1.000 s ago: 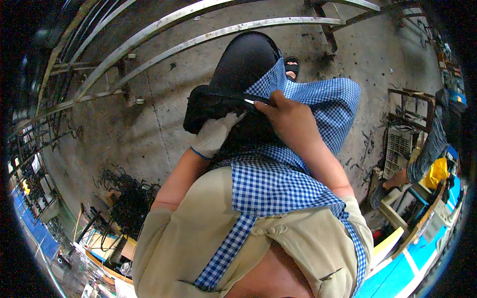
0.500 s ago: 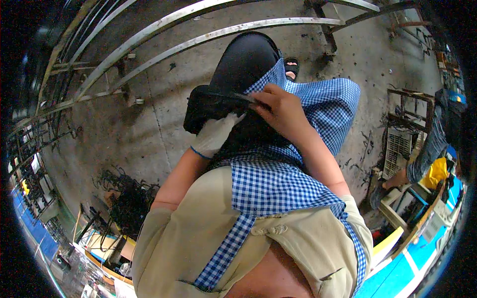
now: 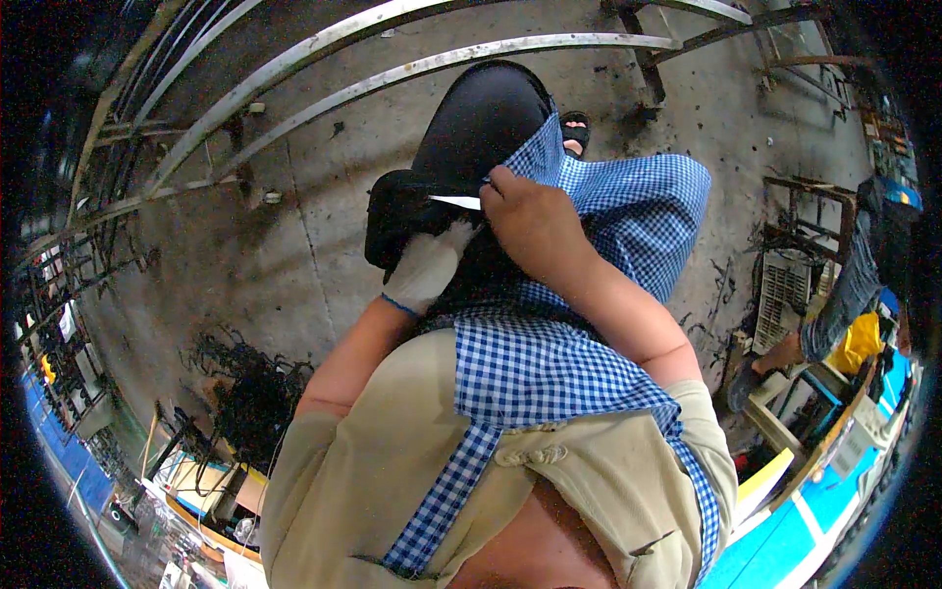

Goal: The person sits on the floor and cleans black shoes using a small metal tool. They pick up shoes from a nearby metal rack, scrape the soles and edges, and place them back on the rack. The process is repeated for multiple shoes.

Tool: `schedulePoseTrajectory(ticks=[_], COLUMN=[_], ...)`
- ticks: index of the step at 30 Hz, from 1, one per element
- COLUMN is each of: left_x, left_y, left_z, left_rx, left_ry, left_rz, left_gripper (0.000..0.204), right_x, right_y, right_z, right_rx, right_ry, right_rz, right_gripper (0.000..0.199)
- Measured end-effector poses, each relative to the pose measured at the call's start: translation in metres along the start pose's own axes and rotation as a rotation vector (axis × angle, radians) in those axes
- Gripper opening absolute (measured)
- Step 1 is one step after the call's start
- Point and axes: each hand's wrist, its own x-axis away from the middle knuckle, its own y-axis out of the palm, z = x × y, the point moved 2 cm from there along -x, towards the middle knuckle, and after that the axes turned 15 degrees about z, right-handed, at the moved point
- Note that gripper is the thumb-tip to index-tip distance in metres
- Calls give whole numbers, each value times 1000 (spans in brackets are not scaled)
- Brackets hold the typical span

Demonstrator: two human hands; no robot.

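Observation:
My right hand is bare and closed round a small knife. Its bright, pointed blade sticks out to the left, over a dark black piece that lies across my lap. My left hand, in an off-white knitted glove with a blue cuff edge, is closed on the near side of that black piece, just below the blade. The handle is hidden in my right fist. What the black piece is made of is hard to tell against the black covering on my leg.
Long metal rails cross the far side. A tangled heap of black strips lies on the floor at left. To the right are a low stool frame, a plastic crate, another person's leg and a yellow bag.
My right hand has turned and shifted slightly left and down, so the knife's blade now shows bright. My left hand has stayed almost in place at the black piece, its fingers drawn in a little.

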Motion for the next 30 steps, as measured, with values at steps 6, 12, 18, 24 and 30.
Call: schedulePoseTrajectory(ticks=[6, 12, 18, 24, 30], left_x=[-4, -2, -5, -4, 1], left_y=[6, -2, 8, -5, -4], left_z=[-7, 5, -9, 4, 3], left_rx=[275, 478, 313, 158, -41], left_ry=[-400, -413, -256, -200, 98], left_rz=[-11, 88, 19, -85, 45], left_gripper=[52, 56, 49, 42, 37], right_x=[-6, 5, 13, 9, 4], right_y=[6, 22, 17, 0, -2], right_z=[7, 22, 40, 30, 16], right_rx=[-10, -183, -432, -370, -108], right_ry=[-7, 168, 386, 189, 61], right_rz=[-74, 7, 126, 53, -10], right_gripper=[10, 12, 17, 16, 15])
